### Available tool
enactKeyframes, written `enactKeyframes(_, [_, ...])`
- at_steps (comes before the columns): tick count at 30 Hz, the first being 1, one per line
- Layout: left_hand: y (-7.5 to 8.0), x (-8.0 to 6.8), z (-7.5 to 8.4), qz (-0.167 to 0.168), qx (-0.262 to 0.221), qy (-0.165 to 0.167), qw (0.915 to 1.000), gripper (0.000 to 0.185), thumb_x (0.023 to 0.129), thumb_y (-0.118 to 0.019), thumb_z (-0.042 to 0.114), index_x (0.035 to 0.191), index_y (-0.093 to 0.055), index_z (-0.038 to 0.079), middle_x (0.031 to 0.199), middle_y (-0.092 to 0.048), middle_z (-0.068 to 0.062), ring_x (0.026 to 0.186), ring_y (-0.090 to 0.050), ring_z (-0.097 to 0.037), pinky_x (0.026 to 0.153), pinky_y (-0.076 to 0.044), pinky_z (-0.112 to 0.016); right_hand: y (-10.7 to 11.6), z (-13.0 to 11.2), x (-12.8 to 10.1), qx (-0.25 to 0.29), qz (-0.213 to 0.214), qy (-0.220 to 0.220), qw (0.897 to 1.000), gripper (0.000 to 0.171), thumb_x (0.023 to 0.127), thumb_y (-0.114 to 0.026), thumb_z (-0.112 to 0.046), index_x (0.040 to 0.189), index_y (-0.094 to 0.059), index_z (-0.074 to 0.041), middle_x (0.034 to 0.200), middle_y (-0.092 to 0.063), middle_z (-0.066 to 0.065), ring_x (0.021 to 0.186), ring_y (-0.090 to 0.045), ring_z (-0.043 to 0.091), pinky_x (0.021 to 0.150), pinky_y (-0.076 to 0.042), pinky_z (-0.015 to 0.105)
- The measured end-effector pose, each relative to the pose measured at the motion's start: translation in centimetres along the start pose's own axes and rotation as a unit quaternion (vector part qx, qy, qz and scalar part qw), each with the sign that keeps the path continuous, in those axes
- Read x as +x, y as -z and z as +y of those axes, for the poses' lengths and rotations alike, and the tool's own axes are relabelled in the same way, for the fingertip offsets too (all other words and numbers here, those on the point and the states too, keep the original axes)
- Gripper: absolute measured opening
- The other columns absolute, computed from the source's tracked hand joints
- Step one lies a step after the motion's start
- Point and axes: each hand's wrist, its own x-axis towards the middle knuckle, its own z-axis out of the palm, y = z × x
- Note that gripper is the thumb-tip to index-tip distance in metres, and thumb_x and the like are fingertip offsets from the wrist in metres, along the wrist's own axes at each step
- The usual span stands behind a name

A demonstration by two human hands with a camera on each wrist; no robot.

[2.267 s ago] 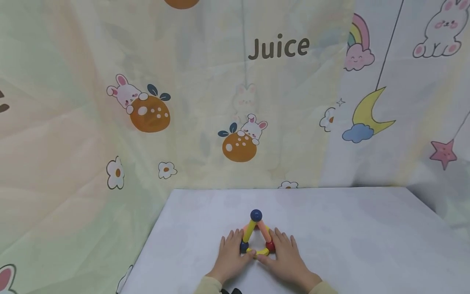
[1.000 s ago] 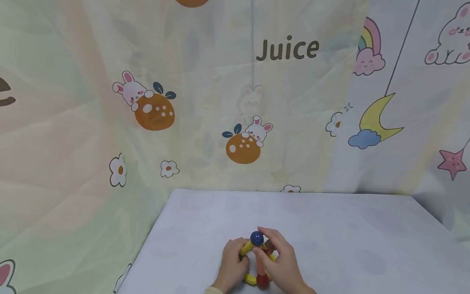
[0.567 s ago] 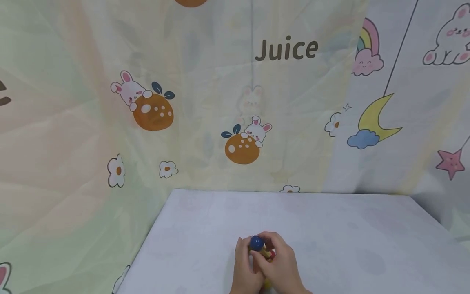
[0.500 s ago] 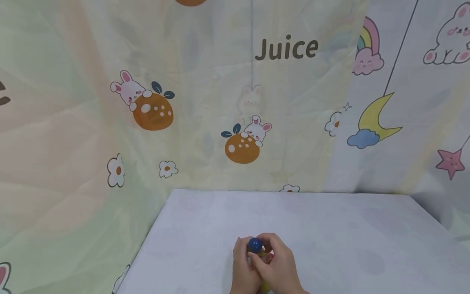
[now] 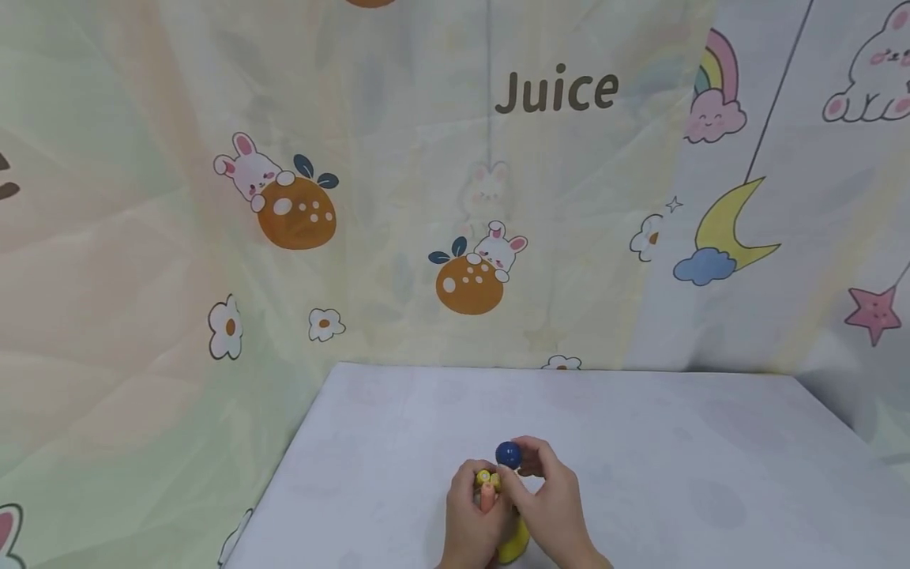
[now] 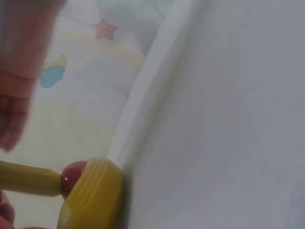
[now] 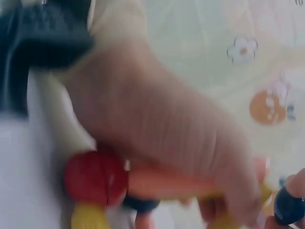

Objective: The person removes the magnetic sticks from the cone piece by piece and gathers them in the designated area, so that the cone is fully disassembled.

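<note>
Both hands work at the near edge of the white table (image 5: 675, 466), close to the person. The left hand (image 5: 472, 525) grips a bundle of sticks (image 5: 487, 488), fingers curled round them; the yellow and orange stick ends poke out above the fist. The right hand (image 5: 550, 510) pinches a dark blue ball (image 5: 508, 454) between fingertips and thumb, just above and to the right of the stick ends. The ball looks apart from the sticks, but the gap is small and hard to judge.

A yellow piece (image 5: 513, 544) shows low between the two hands, near the table.

Left wrist view: a yellow stick (image 6: 28, 178) meets a red ball (image 6: 72, 175), with a thick ribbed yellow piece (image 6: 93, 196) right beside the ball, all down near the table surface. Picture is blurred.

Right wrist view: the back of the left hand (image 7: 157, 124) covers the bundle; a red ball (image 7: 95, 177) sits at the end of an orange stick (image 7: 167, 183), and the blue ball (image 7: 289, 206) is at the lower right corner. Very blurred.

A cartoon cloth (image 5: 284, 197) printed with rabbits, oranges and the word "Juice" hangs behind the table.
</note>
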Motion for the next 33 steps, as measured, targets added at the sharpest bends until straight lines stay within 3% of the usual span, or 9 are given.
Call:
enactKeyframes(4, [0.3, 0.2, 0.2, -0.009, -0.003, 0.049, 0.9988, 0.035, 0.082, -0.077, 0.024, 0.108, -0.058, 0.012, 0.101, -0.059, 0.004, 0.095, -0.056, -0.014, 0.085, -0.048, -0.027, 0.8, 2.8, 1.8, -0.027, -0.003, -0.063, 0.998, 0.038, 0.084, -0.076, -0.011, 0.117, -0.058, -0.009, 0.097, -0.068, 0.001, 0.081, -0.063, 0.01, 0.072, -0.053, 0.022])
enactKeyframes(7, [0.4, 0.3, 0.3, -0.016, -0.006, 0.067, 0.9976, 0.036, 0.082, -0.077, 0.025, 0.109, -0.057, 0.01, 0.101, -0.058, 0.004, 0.097, -0.055, -0.016, 0.086, -0.048, -0.026, 1.6, 5.5, 3.4, -0.054, -0.016, -0.088, 0.995, 0.039, 0.086, -0.074, -0.015, 0.12, -0.057, -0.007, 0.103, -0.068, 0.005, 0.086, -0.063, 0.012, 0.074, -0.052, 0.02])
enactKeyframes(12, [0.6, 0.3, -0.2, 0.012, 0.024, 0.069, 0.9973, 0.045, 0.082, -0.077, 0.029, 0.118, -0.057, 0.011, 0.111, -0.06, -0.001, 0.104, -0.054, -0.014, 0.097, -0.047, -0.035, 2.6, 9.3, 6.1, -0.1, -0.039, -0.09, 0.99, 0.039, 0.088, -0.073, -0.025, 0.122, -0.06, -0.008, 0.111, -0.067, 0.007, 0.101, -0.059, 0.022, 0.088, -0.051, 0.037])
enactKeyframes(15, [0.9, 0.4, -0.7, 0.026, 0.035, 0.062, 0.9972, 0.05, 0.082, -0.077, 0.03, 0.123, -0.055, 0.01, 0.114, -0.06, -0.003, 0.103, -0.054, -0.013, 0.097, -0.047, -0.034, 2.6, 10.7, 7.4, -0.11, -0.051, -0.097, 0.988, 0.04, 0.089, -0.071, -0.027, 0.124, -0.061, -0.009, 0.116, -0.066, 0.01, 0.11, -0.056, 0.028, 0.094, -0.047, 0.047])
enactKeyframes(25, [0.8, 0.4, -1.2, 0.03, 0.05, 0.057, 0.9967, 0.055, 0.083, -0.075, 0.034, 0.128, -0.053, 0.011, 0.113, -0.059, 0.003, 0.098, -0.053, -0.009, 0.093, -0.047, -0.028, 1.9, 13.1, 8.9, -0.143, -0.063, -0.1, 0.983, 0.045, 0.089, -0.07, -0.023, 0.129, -0.059, -0.007, 0.131, -0.06, 0.017, 0.124, -0.052, 0.038, 0.103, -0.04, 0.053])
enactKeyframes(33, [0.8, 0.8, -1.1, 0.023, 0.036, 0.062, 0.9972, 0.055, 0.084, -0.074, 0.034, 0.128, -0.052, 0.01, 0.116, -0.059, -0.002, 0.097, -0.054, -0.009, 0.092, -0.048, -0.025, 1.3, 12.9, 9.1, -0.172, -0.039, -0.08, 0.981, 0.045, 0.088, -0.072, -0.023, 0.128, -0.061, -0.006, 0.124, -0.063, 0.018, 0.122, -0.054, 0.04, 0.101, -0.041, 0.055])
